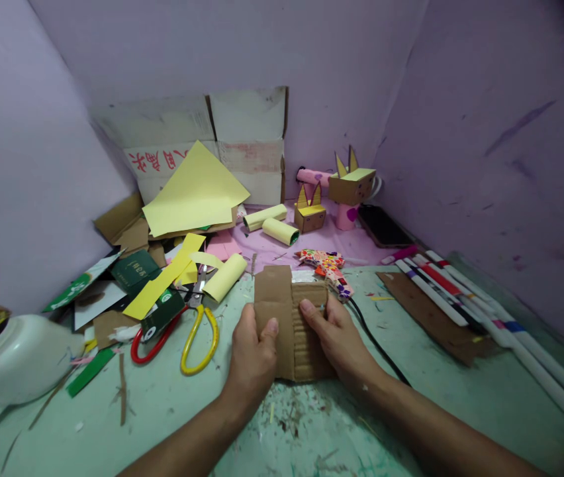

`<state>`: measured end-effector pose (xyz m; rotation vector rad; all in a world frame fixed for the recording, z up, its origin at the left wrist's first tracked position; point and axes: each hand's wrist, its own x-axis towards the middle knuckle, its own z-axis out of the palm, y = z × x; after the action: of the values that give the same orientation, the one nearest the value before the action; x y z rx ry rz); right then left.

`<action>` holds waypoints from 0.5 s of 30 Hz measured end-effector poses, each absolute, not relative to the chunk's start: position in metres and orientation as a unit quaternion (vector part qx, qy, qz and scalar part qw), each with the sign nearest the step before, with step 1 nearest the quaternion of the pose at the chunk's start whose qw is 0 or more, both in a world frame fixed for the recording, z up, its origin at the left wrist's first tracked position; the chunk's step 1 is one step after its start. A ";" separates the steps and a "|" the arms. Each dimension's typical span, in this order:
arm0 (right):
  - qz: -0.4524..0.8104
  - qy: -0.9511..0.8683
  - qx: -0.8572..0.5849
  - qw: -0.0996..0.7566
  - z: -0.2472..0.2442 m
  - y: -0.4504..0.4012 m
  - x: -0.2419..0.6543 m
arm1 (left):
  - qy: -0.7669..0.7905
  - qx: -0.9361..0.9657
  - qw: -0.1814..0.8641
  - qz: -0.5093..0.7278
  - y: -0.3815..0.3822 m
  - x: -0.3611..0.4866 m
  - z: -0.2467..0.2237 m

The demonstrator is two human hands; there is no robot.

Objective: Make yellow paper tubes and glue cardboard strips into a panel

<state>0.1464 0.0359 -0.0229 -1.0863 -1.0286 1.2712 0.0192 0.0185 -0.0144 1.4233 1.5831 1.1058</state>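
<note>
Between my two hands is a piece of brown cardboard (282,298), smooth on its left part and ribbed on its right part, with a fold line between them. My left hand (255,348) grips the left edge, thumb on the front face. My right hand (331,331) holds the right edge, its thumb pressed on the ribbed part. The fingers behind the cardboard are hidden. Just beyond my right hand lies a glue gun (329,268) with a flowered pattern and a black cord. Scissors (201,341) with one red and one yellow handle lie to the left.
Yellow paper (195,192) and cardboard scraps lie at the back left, near yellow rolls (281,232). Small cardboard animal figures (310,217) and a phone (385,226) stand or lie behind. Markers (431,291) are at right, a white pot (18,358) at left.
</note>
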 end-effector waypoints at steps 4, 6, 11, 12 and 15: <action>0.544 -0.429 -0.457 0.557 -0.024 0.036 0.145 | 0.620 0.551 0.356 0.431 0.019 0.020 -0.015; 0.554 -0.426 -0.453 0.554 -0.022 0.037 0.146 | 0.615 0.545 0.364 0.438 0.020 0.020 -0.014; 0.626 -0.435 -0.389 0.518 -0.007 0.039 0.158 | 0.554 0.499 0.464 0.479 0.025 0.016 -0.007; 0.651 -0.425 -0.371 0.508 -0.004 0.038 0.161 | 0.542 0.486 0.482 0.487 0.026 0.015 -0.006; 0.710 -0.390 -0.347 0.473 -0.002 0.037 0.166 | 0.523 0.454 0.505 0.515 0.029 0.012 -0.008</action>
<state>0.1662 0.0368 -0.0016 -0.8483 -0.9546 1.7366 0.0124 0.0286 -0.0078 1.0943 1.2626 1.2416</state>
